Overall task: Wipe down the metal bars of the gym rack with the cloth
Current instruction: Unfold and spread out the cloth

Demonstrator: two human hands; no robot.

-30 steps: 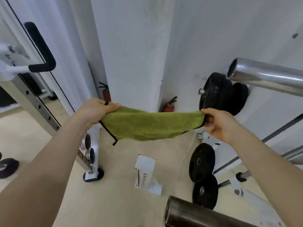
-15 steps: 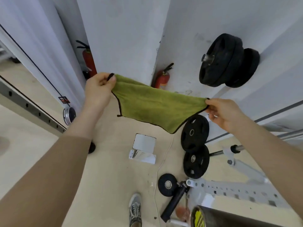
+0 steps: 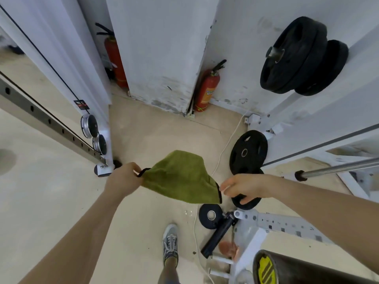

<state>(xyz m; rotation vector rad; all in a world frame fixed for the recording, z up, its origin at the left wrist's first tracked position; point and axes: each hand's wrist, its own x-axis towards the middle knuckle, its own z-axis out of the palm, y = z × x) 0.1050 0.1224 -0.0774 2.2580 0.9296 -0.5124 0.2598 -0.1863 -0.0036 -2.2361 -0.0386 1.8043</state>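
The green cloth [image 3: 180, 177] hangs in the air above the floor [image 3: 153, 136], low in the middle of the view, between the two hands. The left hand [image 3: 123, 179] pinches its left corner, where there is a small black loop, with curled fingers [image 3: 133, 167]. The right hand [image 3: 244, 186] is just beside the black-trimmed right edge of the cloth. Its fingers [image 3: 227, 183] are loosely spread and grip nothing. Whether they touch the edge I cannot tell, because of blur. The chrome bar [image 3: 338, 168] of the rack ends at the right, near the right forearm and apart from the cloth. The perforated rack upright [image 3: 51, 121] runs along the left, well apart. Open floor lies under the cloth and to its left. At the right, black weight plates [image 3: 248, 152] stand close behind the right hand.
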